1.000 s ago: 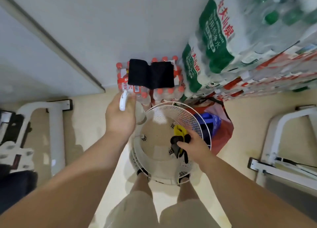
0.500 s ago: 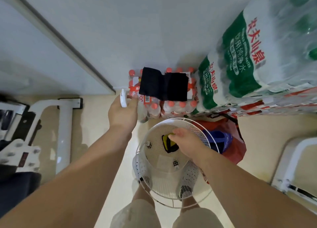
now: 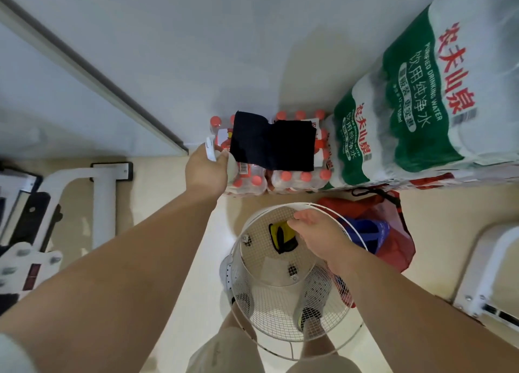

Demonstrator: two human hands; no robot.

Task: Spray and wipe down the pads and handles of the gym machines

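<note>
Head view looks down on my left grip (image 3: 206, 170), which is clamped round the neck of a white spray bottle (image 3: 211, 150), held just beside the near left corner of a black cloth (image 3: 272, 142). My right grip (image 3: 317, 232) is down inside a white wire basket (image 3: 269, 316), fingers bent over a yellow and black thing (image 3: 280, 239) low in the basket; whether they pinch it or only touch it I cannot tell. The black cloth lies spread across the tops of two packs of red-capped bottles (image 3: 297, 180) against the wall. Stacked water packs (image 3: 407, 106) in green and white wrap rise to the right of these. A red bag (image 3: 401, 243) sits on the floor just right of the basket. Farther out stand the left machine frame (image 3: 104, 198) and the right machine frame (image 3: 494, 260), both white.
</note>
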